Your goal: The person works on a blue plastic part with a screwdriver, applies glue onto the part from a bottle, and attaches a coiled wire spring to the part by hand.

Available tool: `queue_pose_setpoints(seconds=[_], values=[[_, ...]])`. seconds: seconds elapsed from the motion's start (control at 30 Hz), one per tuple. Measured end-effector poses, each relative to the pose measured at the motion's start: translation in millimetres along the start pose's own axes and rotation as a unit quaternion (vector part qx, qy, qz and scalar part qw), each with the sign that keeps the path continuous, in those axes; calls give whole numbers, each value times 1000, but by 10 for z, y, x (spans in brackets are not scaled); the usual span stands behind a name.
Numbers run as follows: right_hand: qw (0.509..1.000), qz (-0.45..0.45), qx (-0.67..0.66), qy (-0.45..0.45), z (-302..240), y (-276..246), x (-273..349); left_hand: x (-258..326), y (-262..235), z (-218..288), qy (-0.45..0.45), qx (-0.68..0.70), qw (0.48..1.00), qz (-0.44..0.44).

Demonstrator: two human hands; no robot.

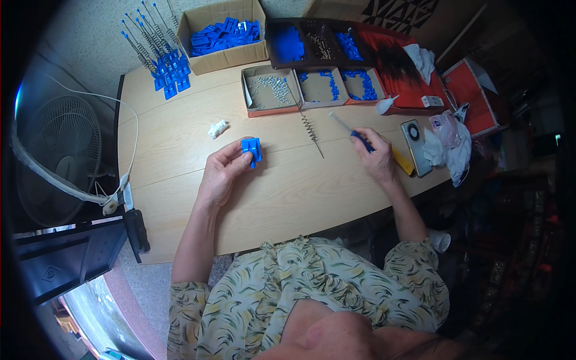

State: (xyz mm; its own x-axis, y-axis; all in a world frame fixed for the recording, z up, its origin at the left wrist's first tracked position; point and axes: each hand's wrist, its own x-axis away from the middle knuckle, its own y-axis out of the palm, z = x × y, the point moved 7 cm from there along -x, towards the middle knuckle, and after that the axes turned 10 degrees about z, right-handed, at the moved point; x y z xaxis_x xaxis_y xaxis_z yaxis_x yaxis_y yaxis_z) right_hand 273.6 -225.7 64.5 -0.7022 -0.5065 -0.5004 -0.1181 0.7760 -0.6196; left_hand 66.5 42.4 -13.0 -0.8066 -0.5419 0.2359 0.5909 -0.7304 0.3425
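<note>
My left hand [221, 171] pinches a small blue plastic part [252, 146] between thumb and fingers, above the left-middle of the table. On the right, my right hand [377, 157] is closed round the blue handle of what looks like a screwdriver [359, 137], its thin pale shaft pointing up and left. A coiled spring wire [309, 129] with a straight pointed end lies between my hands, its upper end over the edge of a small carton tray. A crumpled white wad [218, 128] rests beyond my left hand.
Carton trays hold silvery beads [273, 89] and small blue pieces [362, 86]. Behind stand a box of blue parts [225, 37] and a dark compartment tray [304, 58]. Spring wires rise from blue bases [171, 75] at far left. A yellow object [403, 162] and phone [416, 144] lie at right.
</note>
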Motion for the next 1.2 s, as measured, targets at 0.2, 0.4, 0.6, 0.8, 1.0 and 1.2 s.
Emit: queue_pose_setpoints(seconds=[0.2,0.4,0.6,0.8,1.0,1.2], values=[[992,90,90,-14,148,-192,81,67,123,62,-10,9,999,-41],[989,69,132,-14,224,-88,-22,75,144,30,-30,32,998,-50],[982,59,175,-30,209,88,-71,109,118,46,-24,54,997,-45],[975,59,143,-160,-632,229,16,145,281,21,-68,137,983,-104],[941,-76,-44,-327,-1459,895,293,195,286,-85,-67,136,983,-103],[944,-97,-95,-301,-1397,1119,289,179,300,-139,-28,46,990,-133]])
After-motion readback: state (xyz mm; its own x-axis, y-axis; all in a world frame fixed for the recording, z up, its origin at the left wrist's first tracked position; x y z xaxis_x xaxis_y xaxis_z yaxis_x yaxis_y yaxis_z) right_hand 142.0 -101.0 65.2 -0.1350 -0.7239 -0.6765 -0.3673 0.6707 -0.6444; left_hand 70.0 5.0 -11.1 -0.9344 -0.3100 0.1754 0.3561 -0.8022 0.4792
